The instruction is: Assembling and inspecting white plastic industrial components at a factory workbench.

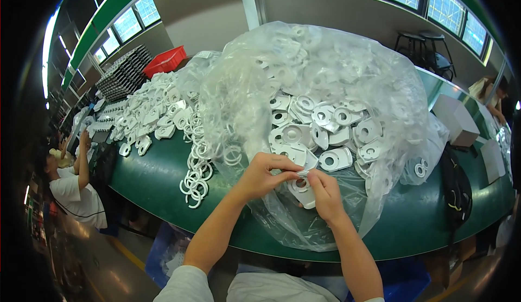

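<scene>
Both of my hands meet over the front of the table at a white plastic part (pixel 305 198) with a round hole and a flat tab. My left hand (pixel 264 176) pinches the rim around the hole from the left, thumb and fingers pressed together. From the right, my right hand (pixel 327 198) grips the same part, its thumb by the rim. Whether a separate ring sits in the hole is too small to tell. Just beyond, a large clear plastic bag (pixel 320 66) lies open, heaped with similar white parts (pixel 335 160).
Loose white C-shaped rings (pixel 195 185) lie left of the bag, beside a pile of white parts (pixel 154 109). Farther back are a red bin (pixel 165 62) and stacked trays (pixel 126 73). White boxes (pixel 456 119) and a black bag (pixel 456 185) stand right. A person (pixel 78 188) works at left.
</scene>
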`<state>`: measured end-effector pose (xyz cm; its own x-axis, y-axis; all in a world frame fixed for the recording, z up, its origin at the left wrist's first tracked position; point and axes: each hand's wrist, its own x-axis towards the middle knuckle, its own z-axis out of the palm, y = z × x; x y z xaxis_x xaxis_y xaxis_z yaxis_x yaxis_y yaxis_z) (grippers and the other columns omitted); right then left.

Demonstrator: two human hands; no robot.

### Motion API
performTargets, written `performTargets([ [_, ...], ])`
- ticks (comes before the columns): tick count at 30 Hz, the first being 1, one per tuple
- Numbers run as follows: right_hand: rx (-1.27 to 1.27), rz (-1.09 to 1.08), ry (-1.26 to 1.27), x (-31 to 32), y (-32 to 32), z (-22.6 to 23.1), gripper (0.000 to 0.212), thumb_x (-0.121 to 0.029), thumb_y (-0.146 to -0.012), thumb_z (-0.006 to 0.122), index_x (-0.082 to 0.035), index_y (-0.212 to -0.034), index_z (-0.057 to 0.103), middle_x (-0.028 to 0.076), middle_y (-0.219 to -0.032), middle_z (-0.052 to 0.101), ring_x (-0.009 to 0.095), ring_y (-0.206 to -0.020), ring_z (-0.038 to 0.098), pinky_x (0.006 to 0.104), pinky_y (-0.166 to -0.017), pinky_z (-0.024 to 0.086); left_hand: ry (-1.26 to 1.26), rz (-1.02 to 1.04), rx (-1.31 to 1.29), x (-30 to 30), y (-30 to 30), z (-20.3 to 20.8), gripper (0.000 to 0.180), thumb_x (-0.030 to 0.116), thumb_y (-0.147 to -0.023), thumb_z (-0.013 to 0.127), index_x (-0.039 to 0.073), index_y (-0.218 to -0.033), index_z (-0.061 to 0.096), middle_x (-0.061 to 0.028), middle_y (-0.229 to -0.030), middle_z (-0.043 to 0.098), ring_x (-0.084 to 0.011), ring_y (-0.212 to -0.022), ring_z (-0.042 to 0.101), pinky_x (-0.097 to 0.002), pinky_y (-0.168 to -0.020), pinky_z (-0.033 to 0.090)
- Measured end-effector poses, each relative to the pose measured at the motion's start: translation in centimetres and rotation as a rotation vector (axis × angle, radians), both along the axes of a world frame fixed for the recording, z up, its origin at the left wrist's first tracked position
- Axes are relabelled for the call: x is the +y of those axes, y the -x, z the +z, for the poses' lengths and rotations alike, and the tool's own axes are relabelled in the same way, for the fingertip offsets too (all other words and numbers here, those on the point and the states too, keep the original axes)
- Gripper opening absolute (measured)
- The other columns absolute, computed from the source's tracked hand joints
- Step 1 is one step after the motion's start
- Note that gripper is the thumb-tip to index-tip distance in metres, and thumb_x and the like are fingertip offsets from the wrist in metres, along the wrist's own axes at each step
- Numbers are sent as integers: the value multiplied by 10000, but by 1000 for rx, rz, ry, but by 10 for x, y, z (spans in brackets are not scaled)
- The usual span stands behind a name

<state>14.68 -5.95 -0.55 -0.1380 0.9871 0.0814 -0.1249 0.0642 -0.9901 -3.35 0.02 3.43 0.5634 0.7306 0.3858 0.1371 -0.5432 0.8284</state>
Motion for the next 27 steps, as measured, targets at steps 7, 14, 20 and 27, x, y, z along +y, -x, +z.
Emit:
performTargets([
  [7, -95, 27, 33, -4, 1, 10, 255, -163, -946, 432, 33, -968, 594, 63, -810, 616, 123, -606, 600, 244, -473, 509, 154, -9, 71, 2, 2, -6, 150, 4, -762, 700, -13, -910, 706, -72, -749, 683, -111, -675, 613, -228, -626, 465],
  [14, -354, -178, -239, -4, 1, 13, 189, -121, -873, 505, 26, -818, 611, 84, -649, 608, 133, -553, 567, 269, -519, 442, 219, 43, -110, -9, -11, -11, 131, -2, -780, 686, -20, -910, 693, -56, -780, 669, -87, -724, 605, -210, -639, 459],
  [20, -369, -292, -271, -4, 1, 16, 181, -124, -837, 537, 25, -750, 592, 104, -571, 542, 129, -506, 495, 282, -505, 385, -26, 77, -22, -14, -17, -1, 102, 8, -792, 676, -25, -889, 675, -66, -809, 653, -119, -744, 610, -226, -667, 468],
  [27, -379, -310, -296, -5, 3, 17, 182, -123, -826, 548, 32, -736, 582, 94, -549, 514, 114, -500, 460, 271, -491, 365, 214, 25, -166, -15, -17, -10, 115, -12, -800, 651, -38, -911, 644, -52, -845, 643, -98, -765, 600, -227, -708, 480],
])
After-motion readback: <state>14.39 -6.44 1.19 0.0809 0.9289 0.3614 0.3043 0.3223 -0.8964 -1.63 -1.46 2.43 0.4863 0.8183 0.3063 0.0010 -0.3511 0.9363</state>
